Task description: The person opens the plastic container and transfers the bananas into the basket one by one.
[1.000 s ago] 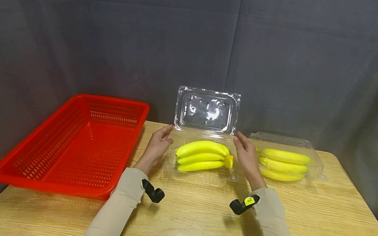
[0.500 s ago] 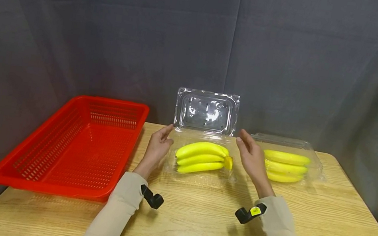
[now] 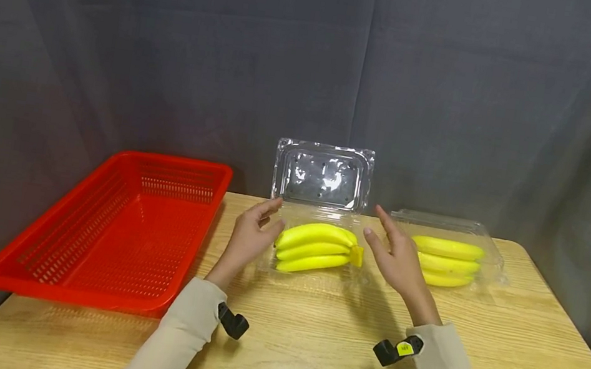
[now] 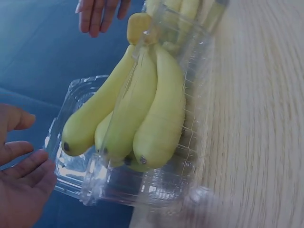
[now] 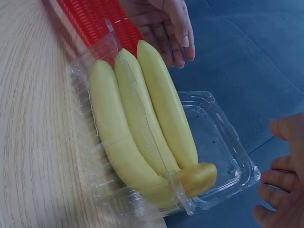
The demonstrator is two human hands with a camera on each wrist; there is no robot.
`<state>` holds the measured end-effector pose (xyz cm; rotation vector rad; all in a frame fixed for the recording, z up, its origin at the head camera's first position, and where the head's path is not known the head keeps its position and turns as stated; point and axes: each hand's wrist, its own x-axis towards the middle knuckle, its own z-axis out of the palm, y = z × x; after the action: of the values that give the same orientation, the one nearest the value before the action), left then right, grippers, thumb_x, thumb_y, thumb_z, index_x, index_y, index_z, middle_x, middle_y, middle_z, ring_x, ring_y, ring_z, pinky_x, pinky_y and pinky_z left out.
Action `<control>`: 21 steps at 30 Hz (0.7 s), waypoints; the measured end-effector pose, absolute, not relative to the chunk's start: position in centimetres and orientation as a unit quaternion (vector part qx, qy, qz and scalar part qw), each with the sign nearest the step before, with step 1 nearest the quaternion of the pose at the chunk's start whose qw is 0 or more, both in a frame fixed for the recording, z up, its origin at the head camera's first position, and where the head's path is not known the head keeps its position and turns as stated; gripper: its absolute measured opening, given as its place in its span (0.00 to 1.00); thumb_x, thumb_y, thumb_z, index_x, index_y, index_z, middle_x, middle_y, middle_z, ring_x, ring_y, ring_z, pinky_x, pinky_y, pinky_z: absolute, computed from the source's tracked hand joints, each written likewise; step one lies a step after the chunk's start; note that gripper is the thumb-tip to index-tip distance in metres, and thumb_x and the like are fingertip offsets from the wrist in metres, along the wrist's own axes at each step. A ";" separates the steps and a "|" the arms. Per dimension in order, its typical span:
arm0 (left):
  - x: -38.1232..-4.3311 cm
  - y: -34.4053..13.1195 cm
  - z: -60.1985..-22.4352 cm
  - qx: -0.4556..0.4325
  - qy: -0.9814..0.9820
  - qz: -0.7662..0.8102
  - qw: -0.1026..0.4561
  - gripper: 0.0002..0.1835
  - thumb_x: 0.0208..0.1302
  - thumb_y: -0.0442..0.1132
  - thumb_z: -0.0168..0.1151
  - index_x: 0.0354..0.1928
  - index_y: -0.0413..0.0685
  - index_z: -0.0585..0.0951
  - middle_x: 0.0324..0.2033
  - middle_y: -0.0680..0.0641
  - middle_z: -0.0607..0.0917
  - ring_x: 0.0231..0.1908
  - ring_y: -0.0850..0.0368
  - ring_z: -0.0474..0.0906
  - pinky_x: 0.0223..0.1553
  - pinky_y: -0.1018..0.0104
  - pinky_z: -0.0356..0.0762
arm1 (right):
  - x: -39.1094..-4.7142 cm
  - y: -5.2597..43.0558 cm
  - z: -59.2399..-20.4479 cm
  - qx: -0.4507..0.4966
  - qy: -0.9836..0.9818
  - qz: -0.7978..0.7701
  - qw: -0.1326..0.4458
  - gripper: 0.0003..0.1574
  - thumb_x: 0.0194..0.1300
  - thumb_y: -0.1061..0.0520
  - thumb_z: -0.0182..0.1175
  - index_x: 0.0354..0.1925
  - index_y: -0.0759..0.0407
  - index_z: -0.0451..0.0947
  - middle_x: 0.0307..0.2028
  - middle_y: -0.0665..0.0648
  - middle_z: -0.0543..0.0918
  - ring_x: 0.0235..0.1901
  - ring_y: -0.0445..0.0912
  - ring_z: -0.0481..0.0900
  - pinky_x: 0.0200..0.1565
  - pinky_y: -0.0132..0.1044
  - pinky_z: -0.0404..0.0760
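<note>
A bunch of yellow bananas [image 3: 314,250] lies in a clear plastic clamshell box [image 3: 292,210], its stem to the right. The raised lid [image 3: 322,176] stands upright at the back. My left hand [image 3: 251,234] is by the box's left side with relaxed fingers, holding nothing; in the left wrist view its fingers [image 4: 28,168] are close to the clear plastic. On the other side, my right hand [image 3: 397,255] has thumb and forefinger spread and holds nothing. The right wrist view shows its fingers [image 5: 280,185] beside the lid corner.
Left of the hands, a red perforated basket [image 3: 87,294] sits on the wooden table [image 3: 338,367]. At the right, a second clear box [image 3: 490,253] with bananas [image 3: 445,263] in it is partly behind my right hand. A grey curtain [image 3: 456,93] hangs behind the table.
My right hand has come away from the box's right edge and drawn back to the right. My left hand has shifted slightly right toward the bananas. The box stays in place, lid up.
</note>
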<state>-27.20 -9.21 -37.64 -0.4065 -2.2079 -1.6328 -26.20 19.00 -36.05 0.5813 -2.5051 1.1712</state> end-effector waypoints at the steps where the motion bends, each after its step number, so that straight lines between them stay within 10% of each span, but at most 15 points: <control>1: -27.0 -9.1 -37.5 -0.151 -0.790 -0.563 0.188 0.23 0.62 0.29 0.64 0.60 0.33 0.76 0.55 0.36 0.79 0.55 0.42 0.76 0.56 0.56 0.73 | -26.1 19.1 -36.0 0.201 -0.879 0.403 0.156 0.37 0.74 0.49 0.51 0.73 0.61 0.55 0.69 0.65 0.61 0.67 0.62 0.59 0.63 0.58 0.61; 21: -25.9 -8.9 -37.8 -0.172 -0.892 -0.387 0.156 0.31 0.57 0.42 0.72 0.58 0.32 0.75 0.51 0.36 0.77 0.49 0.40 0.75 0.50 0.51 0.76 | -24.6 19.5 -37.0 0.217 -0.907 0.356 0.063 0.55 0.66 0.39 0.59 0.76 0.60 0.42 0.74 0.65 0.47 0.71 0.66 0.44 0.64 0.67 0.46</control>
<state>-25.93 -8.95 -37.75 -0.4918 -2.5549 -1.1090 -24.65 19.48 -36.95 0.6568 -2.7392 1.0750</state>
